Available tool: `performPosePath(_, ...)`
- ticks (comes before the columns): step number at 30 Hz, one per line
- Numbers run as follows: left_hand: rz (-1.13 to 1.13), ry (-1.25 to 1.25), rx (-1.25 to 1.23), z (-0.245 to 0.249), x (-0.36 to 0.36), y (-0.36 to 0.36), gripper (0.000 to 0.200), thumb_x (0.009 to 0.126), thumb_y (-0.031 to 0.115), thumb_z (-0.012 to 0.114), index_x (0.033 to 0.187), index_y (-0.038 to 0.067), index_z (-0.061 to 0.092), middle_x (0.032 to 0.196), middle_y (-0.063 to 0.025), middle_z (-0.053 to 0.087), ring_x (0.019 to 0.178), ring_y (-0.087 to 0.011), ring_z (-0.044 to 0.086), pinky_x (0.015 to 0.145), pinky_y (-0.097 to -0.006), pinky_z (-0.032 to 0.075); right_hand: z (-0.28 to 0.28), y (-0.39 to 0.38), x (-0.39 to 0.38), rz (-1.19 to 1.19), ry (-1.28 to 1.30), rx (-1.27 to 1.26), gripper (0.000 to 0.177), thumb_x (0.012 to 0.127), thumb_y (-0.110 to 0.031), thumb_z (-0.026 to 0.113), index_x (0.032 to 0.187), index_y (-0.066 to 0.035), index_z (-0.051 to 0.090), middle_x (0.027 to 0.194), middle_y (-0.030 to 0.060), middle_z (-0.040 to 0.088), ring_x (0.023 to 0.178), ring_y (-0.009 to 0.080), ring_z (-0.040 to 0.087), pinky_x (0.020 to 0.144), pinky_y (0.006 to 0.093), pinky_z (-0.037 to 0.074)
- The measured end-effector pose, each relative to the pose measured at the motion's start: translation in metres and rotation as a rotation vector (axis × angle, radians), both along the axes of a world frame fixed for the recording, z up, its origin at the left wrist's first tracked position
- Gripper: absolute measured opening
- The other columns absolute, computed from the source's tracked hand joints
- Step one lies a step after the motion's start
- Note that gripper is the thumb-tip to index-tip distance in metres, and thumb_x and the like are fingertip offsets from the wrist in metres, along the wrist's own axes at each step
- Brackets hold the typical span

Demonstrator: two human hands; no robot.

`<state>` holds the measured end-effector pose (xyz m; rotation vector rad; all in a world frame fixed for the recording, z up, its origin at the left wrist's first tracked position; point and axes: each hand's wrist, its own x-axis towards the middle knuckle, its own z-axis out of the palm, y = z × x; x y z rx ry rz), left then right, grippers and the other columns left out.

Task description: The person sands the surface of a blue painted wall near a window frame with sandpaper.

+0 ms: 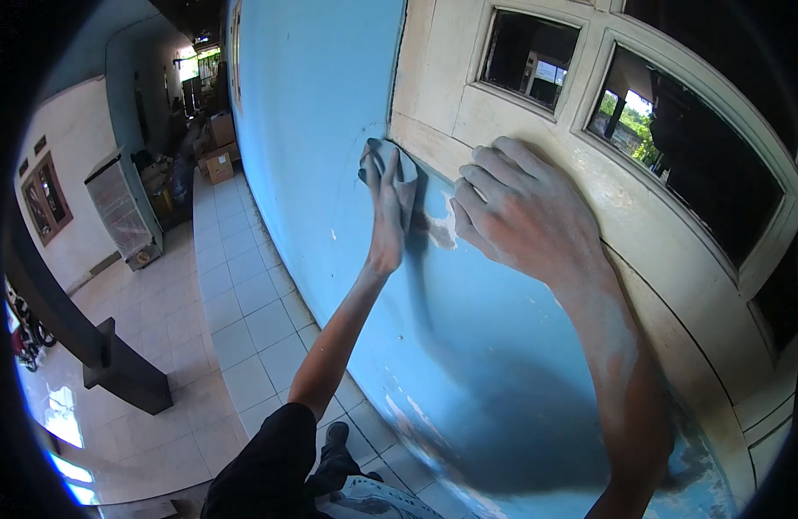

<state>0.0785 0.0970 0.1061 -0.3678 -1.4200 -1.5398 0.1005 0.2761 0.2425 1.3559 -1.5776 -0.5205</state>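
My left hand (388,212) presses a folded grey sheet that looks like sandpaper (405,169) against the light blue wall (321,104), beside the cream wooden frame. Its fingers lie over the sheet, and part of the sheet is hidden under them. My right hand (524,208) rests with bent, slightly spread fingers along the lower edge of the cream window frame (429,95), holding nothing that I can see. Grey dust coats both hands and the right forearm. Between the hands, a chipped pale patch (440,223) shows in the blue paint.
Glass panes (533,56) sit in the frame at upper right. A tiled ledge (243,303) runs along the wall's foot, where my shoe (337,434) stands. To the left are a dark post (126,372), a wrapped cabinet (126,212) and cardboard boxes (217,164).
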Motion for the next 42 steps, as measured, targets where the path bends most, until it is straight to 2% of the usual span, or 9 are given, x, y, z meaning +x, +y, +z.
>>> performPosePath(1,0.230,0.048,0.020,-0.009,-0.011,-0.011,0.057,0.100,0.041,0.038,0.144,0.005,0.035,0.147,-0.0223,0.024,0.139,-0.0325,0.022,0.106,-0.0400,0.033,0.000,0.000,-0.001,-0.001,0.006,0.002,0.018,0.085,-0.022,0.060,0.077,-0.008,0.067,0.085,0.0029,0.066,0.096,0.0160,0.058,0.096,0.0322,0.042)
performPosePath(5,0.634,-0.048,-0.113,0.000,-0.009,-0.028,0.042,0.090,0.015,0.063,0.131,0.008,0.054,0.123,-0.0141,0.047,0.114,-0.0239,0.042,0.093,-0.0341,0.043,-0.002,0.001,-0.003,-0.136,0.141,0.052,0.020,0.086,-0.022,0.058,0.097,-0.008,0.066,0.106,0.0040,0.065,0.113,0.0155,0.053,0.105,0.0321,0.036)
performPosePath(9,0.525,-0.057,-0.085,-0.004,-0.019,-0.029,0.051,0.094,0.021,0.057,0.140,0.007,0.042,0.134,-0.0189,0.039,0.125,-0.0306,0.036,0.102,-0.0384,0.037,-0.004,0.000,-0.004,-0.230,0.167,0.055,0.036,0.086,-0.024,0.056,0.118,-0.010,0.061,0.128,0.0021,0.058,0.128,0.0148,0.043,0.112,0.0329,0.028)
performPosePath(12,0.554,0.016,-0.314,-0.005,-0.029,-0.016,0.070,0.097,0.033,0.045,0.150,0.004,0.010,0.154,-0.0231,0.007,0.142,-0.0404,0.010,0.114,-0.0450,0.013,-0.008,-0.002,-0.011,-0.161,0.196,-0.026,0.034,0.089,-0.023,0.052,0.117,-0.009,0.062,0.130,0.0036,0.058,0.129,0.0147,0.042,0.112,0.0334,0.025)
performPosePath(18,0.531,-0.013,-0.414,-0.037,-0.012,0.021,0.079,0.094,0.045,0.041,0.149,-0.002,0.009,0.155,-0.0250,-0.001,0.143,-0.0428,-0.003,0.114,-0.0499,0.002,-0.010,-0.006,-0.016,-0.150,0.192,-0.078,0.036,0.089,-0.025,0.052,0.120,-0.011,0.060,0.135,0.0012,0.054,0.132,0.0143,0.039,0.114,0.0350,0.022)
performPosePath(27,0.558,-0.144,-0.289,-0.010,-0.029,-0.003,0.077,0.096,0.041,0.043,0.149,-0.002,0.006,0.155,-0.0253,-0.002,0.142,-0.0449,-0.004,0.115,-0.0490,0.002,-0.005,-0.016,-0.018,-0.177,0.194,-0.066,0.039,0.089,-0.026,0.052,0.124,-0.011,0.058,0.137,0.0012,0.052,0.134,0.0160,0.037,0.115,0.0367,0.021)
performPosePath(34,0.419,-0.278,-0.579,-0.048,0.015,0.033,0.085,0.093,0.043,0.050,0.149,0.000,0.004,0.155,-0.0233,-0.008,0.144,-0.0384,-0.009,0.116,-0.0461,0.005,-0.007,-0.014,-0.016,-0.138,0.185,-0.088,0.038,0.087,-0.024,0.053,0.121,-0.008,0.060,0.134,0.0028,0.054,0.132,0.0183,0.040,0.114,0.0363,0.022)
performPosePath(38,0.404,-0.093,-0.481,0.011,0.004,-0.012,0.097,0.080,0.042,0.068,0.150,0.006,0.013,0.148,-0.0210,0.009,0.139,-0.0373,0.015,0.114,-0.0456,0.019,-0.004,-0.014,-0.015,-0.133,0.170,-0.098,0.037,0.085,-0.022,0.054,0.118,-0.007,0.061,0.131,0.0042,0.056,0.129,0.0190,0.042,0.113,0.0359,0.024)
performPosePath(42,0.434,-0.056,-0.494,0.005,0.005,-0.007,0.098,0.080,0.043,0.067,0.151,0.006,0.010,0.150,-0.0231,0.005,0.141,-0.0389,0.010,0.114,-0.0479,0.016,-0.003,-0.016,-0.012,-0.129,0.121,-0.130,0.036,0.084,-0.022,0.056,0.116,-0.005,0.062,0.129,0.0049,0.057,0.127,0.0193,0.044,0.113,0.0356,0.026)
